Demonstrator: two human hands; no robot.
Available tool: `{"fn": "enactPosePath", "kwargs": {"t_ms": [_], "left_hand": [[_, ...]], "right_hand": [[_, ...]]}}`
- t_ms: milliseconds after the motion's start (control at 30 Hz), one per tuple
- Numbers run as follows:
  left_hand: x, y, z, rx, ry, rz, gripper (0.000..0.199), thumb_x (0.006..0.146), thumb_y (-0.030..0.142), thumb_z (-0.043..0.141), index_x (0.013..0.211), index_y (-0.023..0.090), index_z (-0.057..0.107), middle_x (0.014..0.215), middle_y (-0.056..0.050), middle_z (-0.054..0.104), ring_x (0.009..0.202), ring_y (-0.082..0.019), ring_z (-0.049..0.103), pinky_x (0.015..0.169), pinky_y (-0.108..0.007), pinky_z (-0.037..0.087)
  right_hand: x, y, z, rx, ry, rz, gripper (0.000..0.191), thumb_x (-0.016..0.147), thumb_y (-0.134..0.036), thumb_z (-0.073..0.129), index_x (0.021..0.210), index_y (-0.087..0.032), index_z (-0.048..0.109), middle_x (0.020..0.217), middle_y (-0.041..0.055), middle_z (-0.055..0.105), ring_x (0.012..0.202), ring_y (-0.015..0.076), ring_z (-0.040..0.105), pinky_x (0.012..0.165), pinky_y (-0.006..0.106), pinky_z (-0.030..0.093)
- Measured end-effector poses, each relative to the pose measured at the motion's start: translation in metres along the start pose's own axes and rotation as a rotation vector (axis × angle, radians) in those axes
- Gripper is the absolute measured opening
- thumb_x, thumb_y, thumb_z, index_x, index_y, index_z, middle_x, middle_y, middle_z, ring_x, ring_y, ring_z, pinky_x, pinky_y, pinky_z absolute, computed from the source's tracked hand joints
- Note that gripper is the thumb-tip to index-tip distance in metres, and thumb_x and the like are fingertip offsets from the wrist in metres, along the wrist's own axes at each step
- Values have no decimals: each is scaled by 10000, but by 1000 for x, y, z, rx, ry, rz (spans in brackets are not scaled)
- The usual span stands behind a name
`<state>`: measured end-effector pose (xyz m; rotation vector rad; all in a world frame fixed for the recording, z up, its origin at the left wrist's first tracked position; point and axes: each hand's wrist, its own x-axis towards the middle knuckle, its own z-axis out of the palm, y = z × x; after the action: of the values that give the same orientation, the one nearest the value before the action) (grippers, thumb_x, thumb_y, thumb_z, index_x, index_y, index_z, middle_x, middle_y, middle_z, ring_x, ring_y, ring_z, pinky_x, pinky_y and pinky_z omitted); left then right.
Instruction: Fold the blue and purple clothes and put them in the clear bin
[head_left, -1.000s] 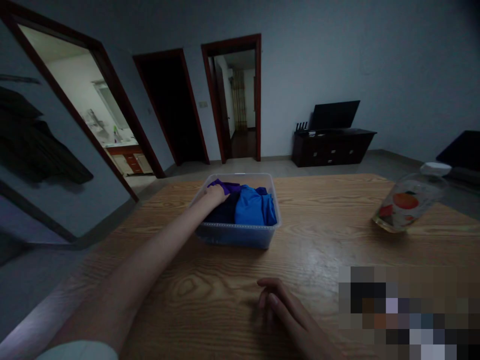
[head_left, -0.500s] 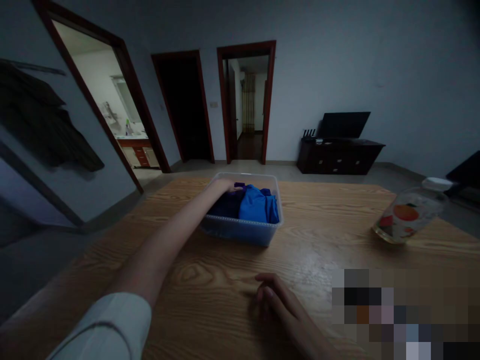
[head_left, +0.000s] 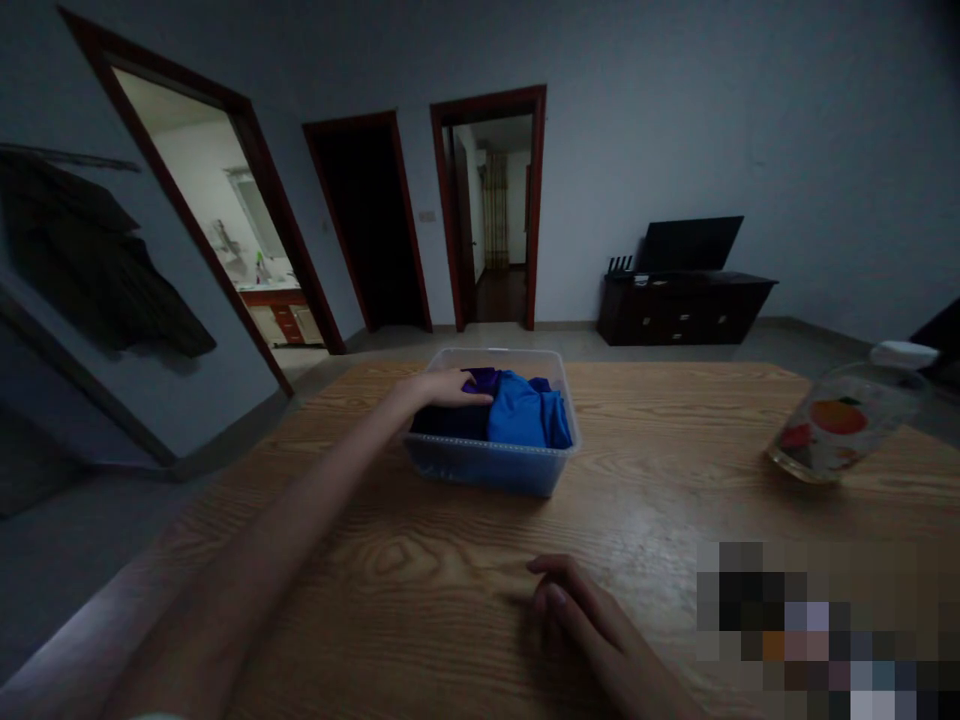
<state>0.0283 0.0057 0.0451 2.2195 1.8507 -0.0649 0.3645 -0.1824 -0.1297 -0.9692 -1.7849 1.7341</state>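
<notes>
Wooden table (head_left: 660, 420): purple cloth (head_left: 486, 377) at left hand (head_left: 448, 388), beyond right hand (head_left: 585, 610).

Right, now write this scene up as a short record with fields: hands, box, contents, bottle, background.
Left hand: at the purple cloth in the box, grip unclear
Right hand: loosely curled, holding nothing
Box: clear plastic, on a wooden table
Contents: blue cloth, purple cloth, dark cloth
Bottle: white cap, fruit label, right of the box
Background: television on dark cabinet
</notes>
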Motion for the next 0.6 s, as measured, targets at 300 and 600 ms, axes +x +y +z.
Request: {"fn": "enactPosePath", "kwargs": {"t_ms": [300, 600], "left_hand": [[-13, -9, 12, 165, -272, -125, 1454, 501, 598, 1014, 1733, 287, 306, 1787, -173, 309, 1627, -434, 351, 1299, -520, 352], [8, -12, -2, 169, -276, -132, 608, 994, 422, 768, 1527, 209, 568, 1573, -154, 581, 1363, -340, 630, 1130, -584, 537]], "right_hand": [[3, -7, 2, -44, 38, -18, 577, 1086, -725, 388, 1374, -272, 602, 1028, 47, 697, 959, 245, 645, 959, 404, 491], [0, -9, 3, -87, 27, 4, 608, 1070, -751, 399, 1398, -280, 600, 1039, 43, 693, 954, 244, 641, 931, 391, 498]]}}
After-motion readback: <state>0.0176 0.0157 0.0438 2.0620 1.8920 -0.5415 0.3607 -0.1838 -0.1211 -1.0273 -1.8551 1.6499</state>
